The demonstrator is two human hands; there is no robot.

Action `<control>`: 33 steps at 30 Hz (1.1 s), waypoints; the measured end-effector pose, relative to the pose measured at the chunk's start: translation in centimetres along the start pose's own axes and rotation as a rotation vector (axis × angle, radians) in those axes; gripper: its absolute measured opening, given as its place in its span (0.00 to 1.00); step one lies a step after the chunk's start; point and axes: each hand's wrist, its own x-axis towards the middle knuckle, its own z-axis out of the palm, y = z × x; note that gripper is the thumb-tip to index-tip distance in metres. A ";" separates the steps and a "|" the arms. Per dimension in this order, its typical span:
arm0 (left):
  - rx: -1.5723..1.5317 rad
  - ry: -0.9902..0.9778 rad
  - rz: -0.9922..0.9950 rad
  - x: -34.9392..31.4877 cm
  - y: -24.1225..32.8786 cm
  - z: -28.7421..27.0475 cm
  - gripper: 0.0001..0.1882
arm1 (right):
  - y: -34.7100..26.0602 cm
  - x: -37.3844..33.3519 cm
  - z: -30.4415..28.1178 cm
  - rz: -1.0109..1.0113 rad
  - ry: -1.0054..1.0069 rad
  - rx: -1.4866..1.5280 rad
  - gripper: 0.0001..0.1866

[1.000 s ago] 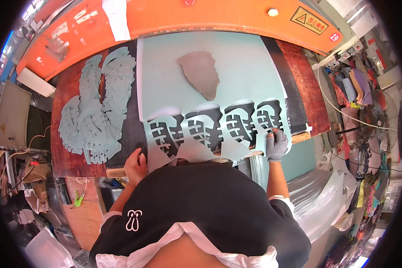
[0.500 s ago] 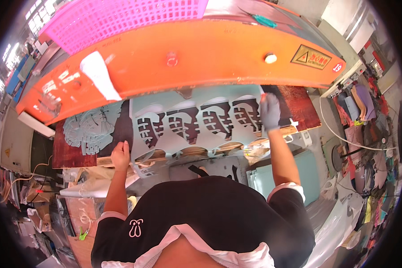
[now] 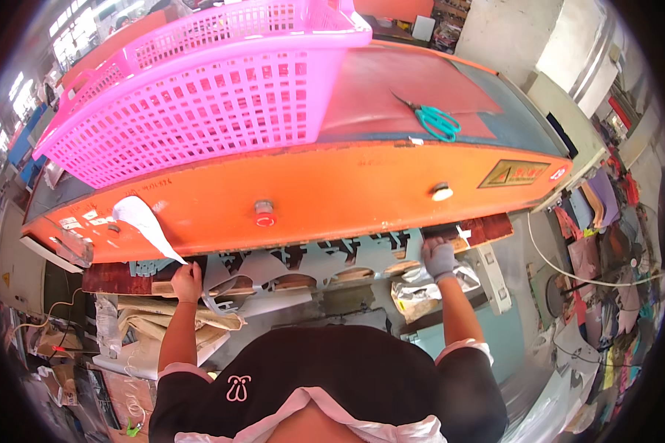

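A pale grey-green sheet [image 3: 262, 267] with rows of shaped cut-outs lies over a dark backing on the worktable, its far part hidden under the orange machine head [image 3: 332, 188]. My left hand [image 3: 187, 282] is bare and closed at the sheet's near left corner; what its fingers grip is hidden. At the near right end, my right hand [image 3: 439, 258], in a grey glove, has its fingers curled down at the sheet's edge, and I cannot make out what is under them. Just left of my left hand, a few cut pieces [image 3: 149, 267] peek out below the machine.
Atop the machine stand a pink plastic basket [image 3: 199, 111] and teal-handled scissors [image 3: 437, 122]. Its front carries a red button [image 3: 264, 214] and a hanging white paper [image 3: 148, 225]. Below the table are crumpled wrapping [image 3: 421, 295] and pale green sheets [image 3: 495, 336]. A white cable [image 3: 569, 273] hangs right.
The view has tilted up, bringing the machine's top into sight. The orange head now covers more of the sheet and cut pieces. My right hand has come to the near edge, its fingers curled.
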 end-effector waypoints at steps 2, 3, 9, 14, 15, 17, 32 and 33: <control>0.010 -0.017 -0.037 0.3 0.3 -0.3 0.16 | 0.5 0.5 0.8 0.022 -0.108 -0.123 0.15; 0.013 0.014 -0.002 0.5 0.5 -0.4 0.15 | 0.7 1.0 1.0 0.021 -0.069 -0.082 0.15; 0.136 -0.101 0.006 0.8 0.4 -0.4 0.19 | 1.2 1.1 0.3 0.008 -0.011 -0.034 0.15; 0.114 -0.177 0.055 1.2 0.2 -0.8 0.20 | 1.6 1.0 -0.3 0.143 -0.153 0.152 0.15; 0.121 -0.195 0.018 1.0 0.3 -0.9 0.20 | 1.8 0.9 -0.4 0.222 -0.190 0.221 0.16; 0.115 -0.202 0.021 0.2 0.7 -1.6 0.19 | 1.7 -0.2 -0.4 0.212 -0.093 0.147 0.17; 0.131 -0.121 0.024 -20.6 5.4 -17.5 0.17 | -1.7 -22.0 -8.0 0.409 0.036 0.134 0.15; 0.119 -0.137 0.010 -20.8 5.5 -17.8 0.17 | -1.7 -22.6 -8.3 0.428 0.037 0.101 0.15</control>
